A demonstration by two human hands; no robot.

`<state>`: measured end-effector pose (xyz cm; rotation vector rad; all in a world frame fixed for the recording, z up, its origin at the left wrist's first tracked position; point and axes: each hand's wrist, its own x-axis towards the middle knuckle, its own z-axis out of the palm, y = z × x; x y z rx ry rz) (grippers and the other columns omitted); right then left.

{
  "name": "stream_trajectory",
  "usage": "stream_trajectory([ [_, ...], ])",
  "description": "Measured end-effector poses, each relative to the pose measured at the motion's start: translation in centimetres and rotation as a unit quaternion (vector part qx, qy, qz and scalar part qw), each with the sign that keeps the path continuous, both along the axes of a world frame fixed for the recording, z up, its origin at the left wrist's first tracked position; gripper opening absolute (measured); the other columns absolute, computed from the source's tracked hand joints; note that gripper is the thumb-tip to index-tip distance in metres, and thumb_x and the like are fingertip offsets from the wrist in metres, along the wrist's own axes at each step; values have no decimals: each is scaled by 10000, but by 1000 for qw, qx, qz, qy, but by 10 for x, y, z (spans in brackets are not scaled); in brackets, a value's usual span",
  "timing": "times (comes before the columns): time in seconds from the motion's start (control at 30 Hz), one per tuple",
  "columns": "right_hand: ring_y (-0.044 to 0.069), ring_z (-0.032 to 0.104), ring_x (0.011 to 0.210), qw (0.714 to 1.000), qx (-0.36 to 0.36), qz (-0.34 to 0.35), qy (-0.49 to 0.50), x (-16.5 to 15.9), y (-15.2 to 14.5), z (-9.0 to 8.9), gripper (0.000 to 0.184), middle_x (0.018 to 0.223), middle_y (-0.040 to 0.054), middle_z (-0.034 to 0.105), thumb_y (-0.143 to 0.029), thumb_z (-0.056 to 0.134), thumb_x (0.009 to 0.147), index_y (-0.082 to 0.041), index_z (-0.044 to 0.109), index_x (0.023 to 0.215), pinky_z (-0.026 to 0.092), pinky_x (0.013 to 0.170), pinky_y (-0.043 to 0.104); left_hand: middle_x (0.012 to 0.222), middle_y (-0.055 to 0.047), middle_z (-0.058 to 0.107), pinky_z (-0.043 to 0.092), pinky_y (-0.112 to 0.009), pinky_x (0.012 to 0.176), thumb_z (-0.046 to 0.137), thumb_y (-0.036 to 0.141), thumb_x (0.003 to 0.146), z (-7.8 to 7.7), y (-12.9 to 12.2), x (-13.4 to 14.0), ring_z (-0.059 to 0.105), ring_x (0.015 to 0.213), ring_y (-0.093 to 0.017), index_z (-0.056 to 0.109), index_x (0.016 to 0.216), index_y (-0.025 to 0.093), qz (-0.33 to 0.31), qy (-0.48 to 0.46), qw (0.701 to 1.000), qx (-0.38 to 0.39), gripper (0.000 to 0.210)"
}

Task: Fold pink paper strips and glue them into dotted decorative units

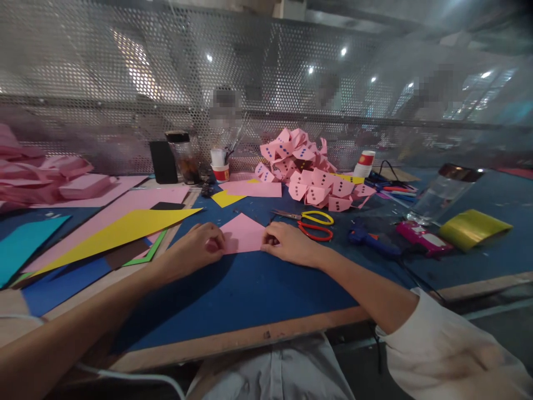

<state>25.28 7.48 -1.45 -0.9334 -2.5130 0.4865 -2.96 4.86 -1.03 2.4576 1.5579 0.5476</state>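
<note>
A pink paper sheet (242, 233) with a pointed top lies on the blue table mat between my hands. My left hand (204, 244) pinches its left edge, fingers curled and closed. At the right edge, my right hand (287, 243) grips the same sheet between thumb and fingers. Just beyond my right hand lie scissors (315, 225) with one yellow and one red handle loop. Behind the sheet rests a flat pink paper strip (262, 189) beside a yellow paper piece (227, 198). A heap of folded pink paper pieces with dark dots (303, 161) stands farther back.
Coloured sheets, a yellow one (120, 233) on top, lie at left near a pink paper pile (54, 172). A blue glue gun (372, 239), a magenta device (422, 239) and a tilted glass jar (445, 191) are at right. A perforated metal screen (166, 66) stands behind.
</note>
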Motion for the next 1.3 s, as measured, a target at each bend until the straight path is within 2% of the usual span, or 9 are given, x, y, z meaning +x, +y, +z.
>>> stream_trajectory([
  [0.3, 164, 575, 891, 1000, -2, -3, 6, -1, 0, 0, 76, 914, 39, 636, -255, 668, 891, -180, 660, 900, 412, 795, 270, 1064, -61, 700, 485, -362, 905, 600, 278, 799, -1, -10, -5, 648, 1001, -249, 652, 800, 232, -17, -19, 1000, 11, 69],
  [0.5, 162, 570, 886, 1000, 1, -3, 1, -1, 1, -3, 77, 922, 37, 633, -261, 663, 896, -185, 658, 905, 407, 796, 273, 1078, -70, 697, 487, -375, 900, 590, 370, 855, -7, -8, -7, 638, 1031, -258, 639, 781, 233, -8, -26, 1000, 6, 163],
  [0.77, 164, 572, 889, 1000, 0, -5, -1, -1, -2, 1, 80, 926, 41, 632, -265, 662, 899, -185, 659, 899, 415, 792, 271, 1083, -62, 688, 455, -386, 921, 589, 296, 823, -6, -12, -4, 621, 985, -247, 604, 757, 229, -5, 12, 999, 42, 96],
  [1.0, 170, 576, 899, 1000, -4, -6, -5, -1, -3, 2, 88, 938, 46, 636, -271, 655, 905, -184, 664, 914, 418, 801, 276, 1114, -64, 684, 449, -394, 939, 582, 267, 803, -7, -11, -6, 614, 996, -255, 606, 771, 231, -10, 23, 999, 37, 55],
  [1.3, 160, 579, 879, 1000, -6, -8, 0, -1, -3, 3, 77, 921, 40, 634, -258, 658, 897, -180, 657, 900, 421, 788, 266, 1105, -58, 679, 460, -366, 878, 569, 269, 804, 4, -20, -7, 639, 966, -253, 610, 804, 229, 23, 34, 999, 33, 57],
])
